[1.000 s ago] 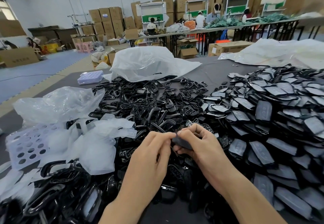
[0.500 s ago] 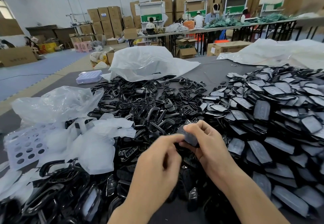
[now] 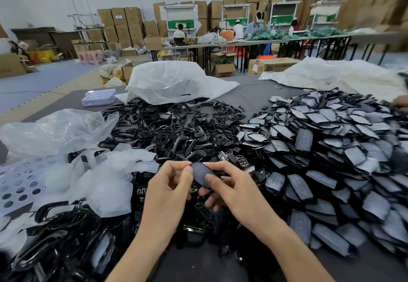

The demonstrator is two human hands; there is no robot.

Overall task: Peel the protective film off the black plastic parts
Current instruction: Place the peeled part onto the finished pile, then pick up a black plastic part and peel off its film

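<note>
Head cam: first thing you'd ask about is writing, and honestly there's none I can read. The cartons (image 3: 123, 23) stacked at the back wall have little blue labels (image 3: 118, 16), but they're way too small and blurry. Marks on the parts themselves don't resolve either.

Now the hands. Both forearms come up from the bottom edge and meet in the middle, over the near side of the table (image 3: 254, 98). My right hand (image 3: 238, 190) has the part (image 3: 199, 176): thumb flat across its lower face, the other fingers curled in behind it, so it's properly gripped and tilted up toward me. My left hand (image 3: 170, 184) is curled too, with thumb and index tip pinching at the part's top left edge. The matte grey film (image 3: 198, 170) covers the face I can see; I can't tell if a corner has lifted.

The part is up off the heap, between my two hands, not touching anything else.

To my right is the big pile (image 3: 331, 149) of grey-faced parts. Ahead and left is a heap of glossy black frames (image 3: 167, 127). Crumpled clear bags (image 3: 55, 129) sit on the left, with a white holed tray (image 3: 19, 184) beside them.
</note>
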